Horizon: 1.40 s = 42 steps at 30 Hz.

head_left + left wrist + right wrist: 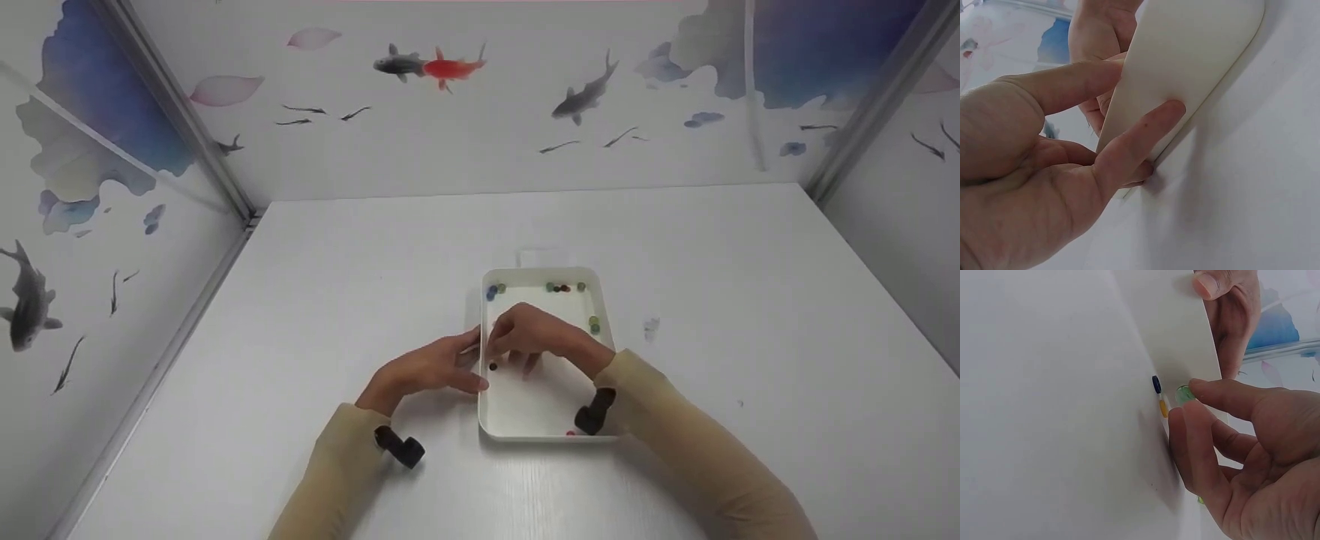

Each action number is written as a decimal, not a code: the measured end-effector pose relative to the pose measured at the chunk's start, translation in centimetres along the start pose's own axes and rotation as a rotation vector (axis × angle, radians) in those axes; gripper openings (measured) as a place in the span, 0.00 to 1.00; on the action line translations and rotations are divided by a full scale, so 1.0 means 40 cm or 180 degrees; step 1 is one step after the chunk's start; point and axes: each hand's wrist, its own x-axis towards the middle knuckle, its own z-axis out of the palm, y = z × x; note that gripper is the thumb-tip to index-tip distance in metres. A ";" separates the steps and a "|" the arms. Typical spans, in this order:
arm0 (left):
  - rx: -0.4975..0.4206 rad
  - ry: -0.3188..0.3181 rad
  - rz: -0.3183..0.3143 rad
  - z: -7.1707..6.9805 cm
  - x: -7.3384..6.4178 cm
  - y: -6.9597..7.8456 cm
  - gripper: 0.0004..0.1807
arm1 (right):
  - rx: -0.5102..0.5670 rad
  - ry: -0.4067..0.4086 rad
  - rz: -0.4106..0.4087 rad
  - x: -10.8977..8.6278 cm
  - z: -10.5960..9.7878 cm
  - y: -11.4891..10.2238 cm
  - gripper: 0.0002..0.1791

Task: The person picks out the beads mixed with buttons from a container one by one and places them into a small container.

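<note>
With its thumb over the rim and its other fingers against the outer wall, my left hand (431, 367) grips the left side of a white rectangular tray (540, 416). My right hand (529, 334) reaches into the tray along that same wall. Between its thumb and fingertip it pinches a clear green glass marble (1185, 394). A dark marble (493, 367) lies below this hand at the wall. In the right wrist view a dark blue piece (1156, 384) and a yellow piece (1163, 408) show by the wall.
Blue marbles (491, 292) sit in the tray's far left corner. Several green, dark and red ones (559, 288) line the far wall, and two greenish ones (594, 324) the right wall. A red one (571, 433) lies at the near wall. Printed panels surround the white table (360, 277).
</note>
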 end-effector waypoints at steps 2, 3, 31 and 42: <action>-0.0009 -0.0017 0.0044 0.000 0.001 0.000 0.54 | 0.0033 0.0003 0.0000 -0.002 -0.002 -0.001 0.03; -0.0015 -0.0030 0.0068 -0.001 0.002 0.000 0.54 | 0.0047 0.0007 -0.0003 -0.003 -0.003 -0.002 0.03; -0.0102 -0.0013 -0.0012 0.005 -0.001 0.004 0.54 | 0.0092 0.0142 0.0021 -0.016 -0.054 -0.018 0.07; -0.0200 -0.0049 0.0007 0.004 -0.001 -0.001 0.55 | 0.0075 0.0246 0.0096 -0.010 -0.090 -0.021 0.10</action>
